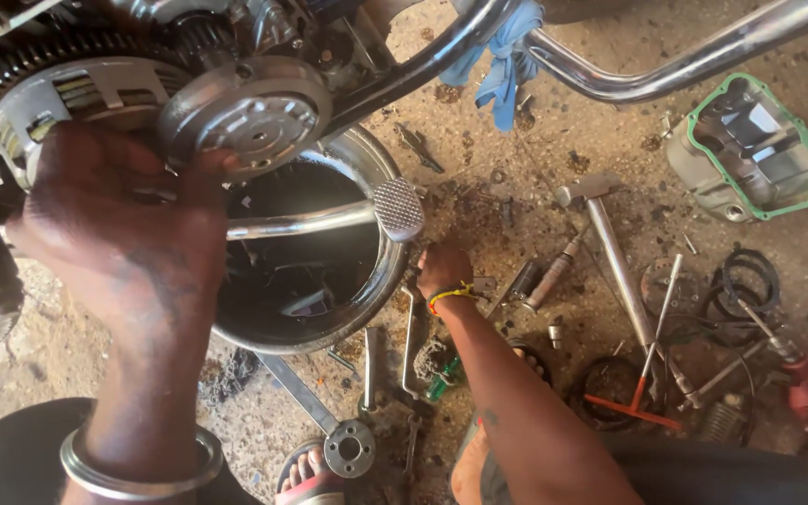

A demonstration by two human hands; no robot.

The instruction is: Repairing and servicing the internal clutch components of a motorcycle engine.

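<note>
floor (554, 140): gritty, oil-stained concrete | light: bright sun, hard shadows

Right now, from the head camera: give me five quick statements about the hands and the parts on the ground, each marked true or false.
1. The left hand rests on the round metal clutch plate. True.
2. The right hand holds the hammer. False: the hammer lies untouched on the ground; the hand reaches down beside the pan.
3. A green-rimmed engine cover lies at upper right. True.
4. The blue rag lies in the pan. False: it hangs on the chrome pipe.
5. The dark pan sits under the engine. True.
</note>
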